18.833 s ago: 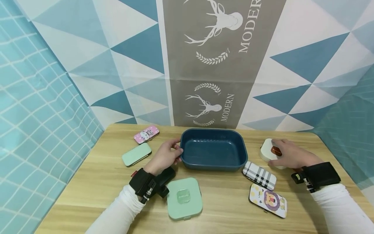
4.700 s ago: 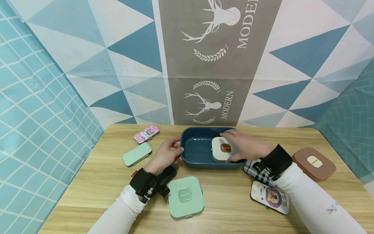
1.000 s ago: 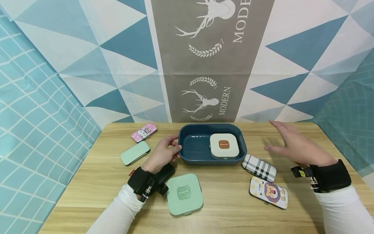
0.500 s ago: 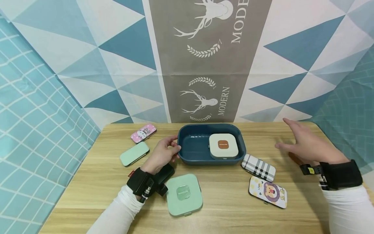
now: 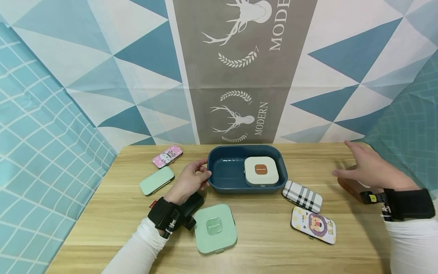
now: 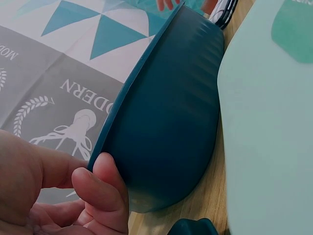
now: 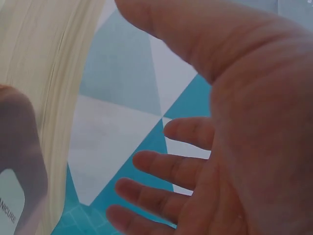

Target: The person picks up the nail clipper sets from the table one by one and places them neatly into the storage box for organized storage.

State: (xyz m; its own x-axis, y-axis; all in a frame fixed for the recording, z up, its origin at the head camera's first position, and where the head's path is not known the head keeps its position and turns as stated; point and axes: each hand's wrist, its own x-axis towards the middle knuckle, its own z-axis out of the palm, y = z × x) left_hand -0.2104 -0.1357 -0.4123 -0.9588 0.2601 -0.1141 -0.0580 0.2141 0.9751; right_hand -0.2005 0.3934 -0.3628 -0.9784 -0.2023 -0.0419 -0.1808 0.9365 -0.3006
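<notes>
My left hand [image 5: 195,174] grips the left rim of the dark blue tray [image 5: 219,184]; in the left wrist view the thumb [image 6: 105,188] presses the tray's outer wall [image 6: 171,122]. A cream square box [image 5: 261,170] with a brown label lies inside the tray on its right side. My right hand [image 5: 362,165] hovers with fingers spread over a brown square box [image 5: 350,188] at the table's right edge. The right wrist view shows the bare palm [image 7: 234,147] holding nothing, with the brown box [image 7: 17,166] blurred at the left.
A mint square box [image 5: 215,227] lies near the front, beside a black object [image 5: 192,202] under my left wrist. A mint slim case [image 5: 156,180] and a pink case [image 5: 167,156] lie on the left. A plaid case [image 5: 302,196] and a lion case [image 5: 313,224] lie right of the tray.
My right hand has let go of the cream box in the tray and moved right, to above the brown box. The left hand has stayed on the tray's rim.
</notes>
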